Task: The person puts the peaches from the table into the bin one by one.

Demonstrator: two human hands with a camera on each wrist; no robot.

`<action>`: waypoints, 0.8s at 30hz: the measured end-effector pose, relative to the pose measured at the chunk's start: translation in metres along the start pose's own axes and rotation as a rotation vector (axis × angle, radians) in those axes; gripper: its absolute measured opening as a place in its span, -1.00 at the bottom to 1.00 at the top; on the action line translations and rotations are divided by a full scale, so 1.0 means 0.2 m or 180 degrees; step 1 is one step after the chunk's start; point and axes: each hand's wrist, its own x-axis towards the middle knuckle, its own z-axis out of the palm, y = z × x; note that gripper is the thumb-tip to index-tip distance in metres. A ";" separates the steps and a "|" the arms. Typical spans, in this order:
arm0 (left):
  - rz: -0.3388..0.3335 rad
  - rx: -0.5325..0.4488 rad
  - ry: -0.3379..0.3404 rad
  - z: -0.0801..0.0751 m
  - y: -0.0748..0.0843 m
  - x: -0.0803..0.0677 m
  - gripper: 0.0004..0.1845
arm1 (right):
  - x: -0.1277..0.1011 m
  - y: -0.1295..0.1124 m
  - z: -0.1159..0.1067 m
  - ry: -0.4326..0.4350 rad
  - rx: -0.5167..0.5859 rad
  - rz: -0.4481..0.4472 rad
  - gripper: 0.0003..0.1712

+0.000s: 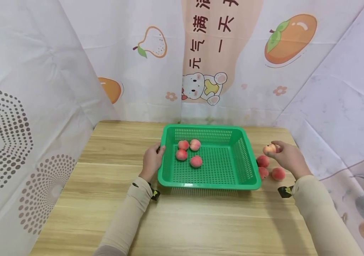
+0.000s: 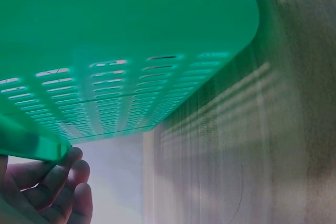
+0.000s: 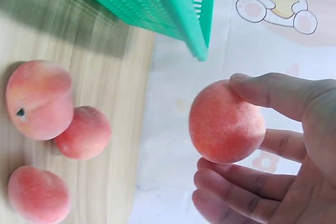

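A green plastic basket (image 1: 197,185) stands on the table with several peaches inside, among them a peach (image 1: 196,161) near its middle. My left hand (image 1: 152,160) grips the basket's left rim; in the left wrist view the fingers (image 2: 63,182) curl under that rim. To the right of the basket, my right hand (image 1: 288,156) holds a peach (image 3: 227,122) up off the table, thumb on one side and fingers on the other. Below it three more peaches lie on the wood, one of them a peach (image 1: 278,174) nearest the right wrist.
The wooden table (image 1: 111,199) reaches back to a printed cloth (image 1: 137,81) hanging behind it. More cloth hangs along both sides. A small black device is strapped at each wrist.
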 end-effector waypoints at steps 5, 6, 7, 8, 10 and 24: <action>-0.0010 0.0004 0.0021 0.00 0.00 0.00 -0.57 | 0.03 -0.06 -0.02 0.0119 -0.0025 -0.0134 -0.20; -0.0008 0.0005 0.0015 0.00 0.00 0.00 -0.57 | 0.04 -0.07 -0.02 0.0133 -0.0043 -0.0148 -0.20; -0.0009 0.0008 0.0009 0.00 0.00 0.00 -0.57 | 0.04 -0.08 -0.02 0.0142 -0.0043 -0.0161 -0.20; -0.0001 0.0014 0.0002 0.00 0.00 0.00 -0.57 | 0.04 -0.09 -0.02 0.0141 -0.0048 -0.0169 -0.20; -0.0005 0.0019 -0.0009 0.00 0.01 0.00 -0.57 | 0.05 -0.11 -0.02 0.0122 -0.0035 -0.0156 -0.19; -0.0059 -0.0020 -0.0033 0.00 0.00 -0.01 -0.54 | 0.16 -0.22 0.01 0.0077 0.0009 -0.0208 -0.23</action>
